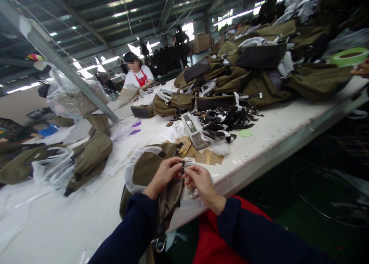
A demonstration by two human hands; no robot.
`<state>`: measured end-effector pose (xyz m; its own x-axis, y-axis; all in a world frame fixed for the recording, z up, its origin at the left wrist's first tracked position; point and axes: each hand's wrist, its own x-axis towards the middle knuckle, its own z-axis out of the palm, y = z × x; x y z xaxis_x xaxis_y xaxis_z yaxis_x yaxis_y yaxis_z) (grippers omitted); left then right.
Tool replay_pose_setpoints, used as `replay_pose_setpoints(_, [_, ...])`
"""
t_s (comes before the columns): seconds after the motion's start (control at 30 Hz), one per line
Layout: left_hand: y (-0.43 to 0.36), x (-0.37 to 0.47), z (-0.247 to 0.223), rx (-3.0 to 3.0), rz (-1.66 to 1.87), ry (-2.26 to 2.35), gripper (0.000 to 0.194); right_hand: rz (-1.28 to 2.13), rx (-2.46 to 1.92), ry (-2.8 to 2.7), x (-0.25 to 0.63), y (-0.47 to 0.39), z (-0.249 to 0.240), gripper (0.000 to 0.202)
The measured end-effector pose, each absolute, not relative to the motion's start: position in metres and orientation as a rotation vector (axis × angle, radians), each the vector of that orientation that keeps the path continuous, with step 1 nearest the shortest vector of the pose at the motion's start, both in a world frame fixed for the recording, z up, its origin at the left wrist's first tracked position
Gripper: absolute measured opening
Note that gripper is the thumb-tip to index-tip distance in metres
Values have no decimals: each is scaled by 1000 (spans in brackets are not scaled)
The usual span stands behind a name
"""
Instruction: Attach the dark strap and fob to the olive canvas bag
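An olive bag (144, 167) with a white-wrapped handle (128, 175) lies in front of me at the table edge. Above its right side my left hand (167, 175) pinches a small dark metal piece (183, 162) with a thin loop. My right hand (201, 183) meets it there, thumb and fingers pressed together on the same piece. The exact kind of this piece is too small to tell. A strap with a metal ring (160, 245) hangs from the bag past the table edge.
Brown cards (206, 157), a grey dispenser (193, 131) and black straps (227, 120) lie beyond my hands. Olive bags (259, 81) are heaped at the back right, others (93, 156) at left. Across the table sits a person in a red apron (141, 78).
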<state>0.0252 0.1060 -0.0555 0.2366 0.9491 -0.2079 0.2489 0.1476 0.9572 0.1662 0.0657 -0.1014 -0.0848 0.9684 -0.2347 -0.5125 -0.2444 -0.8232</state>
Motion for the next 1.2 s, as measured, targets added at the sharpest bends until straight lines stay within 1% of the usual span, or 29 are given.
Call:
replay_pose_setpoints(0.17, [105,24,-59,1372,768,1278,30,1606,-941,-628,167,66,-99,36])
replay_pose_setpoints(0.4, [105,26,-67,1402,783,1277,30,1632,-981,-604,165,68,-101,31])
replay_pose_setpoints(0.6, [103,24,-66,1563,839,1285,17,1641,-1021,-604,165,71,-102,30])
replay_pose_setpoints(0.7, [103,23,-63,1620,829,1293,13,1643,-1032,-624,165,71,-102,30])
replay_pose_setpoints(0.83, [106,26,-63,1599,820,1313,23,1652,-1045,-660,163,71,-102,30])
replay_pose_setpoints(1.03, [104,32,-62,1494,832,1323,24,1642,-1066,-696,162,71,-103,27])
replay_pose_setpoints(1.2, [98,31,-55,1447,882,1316,27,1588,-1074,-749,173,65,-98,30])
